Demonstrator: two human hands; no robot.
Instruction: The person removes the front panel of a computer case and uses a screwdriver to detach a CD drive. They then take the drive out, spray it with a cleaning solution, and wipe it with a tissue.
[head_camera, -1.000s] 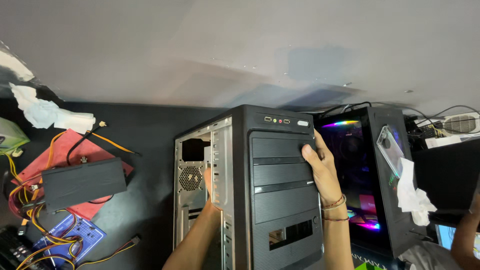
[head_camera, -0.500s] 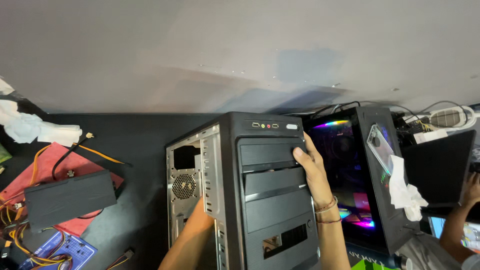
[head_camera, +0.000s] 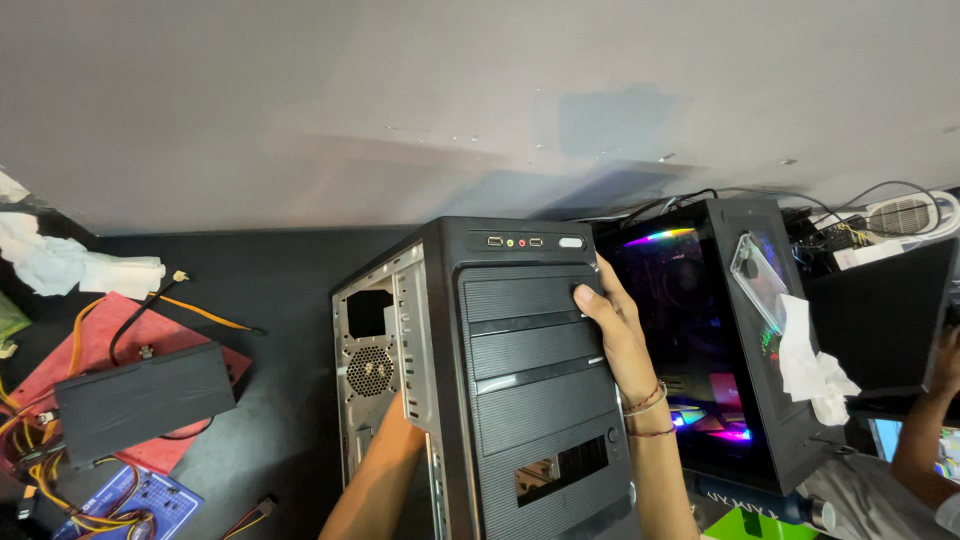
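Observation:
A black desktop computer case (head_camera: 520, 370) stands upright on the dark table, its ribbed front panel facing me and its left side open. My right hand (head_camera: 612, 325) grips the right edge of the front panel, fingers curled over a drive bay cover. My left hand (head_camera: 398, 425) reaches into the open side of the case; its fingers are hidden behind the metal frame, below the rear fan grille (head_camera: 368, 370).
A black power supply (head_camera: 140, 400) with orange and yellow cables lies on a red cloth (head_camera: 150, 335) at left. White crumpled tissue (head_camera: 75, 270) sits beyond it. A lit glass-sided computer (head_camera: 720, 340) stands at right. Another person's arm (head_camera: 925, 430) is at far right.
The view has shifted right and closer, so the case sits more centrally. Both hands keep their places on the case.

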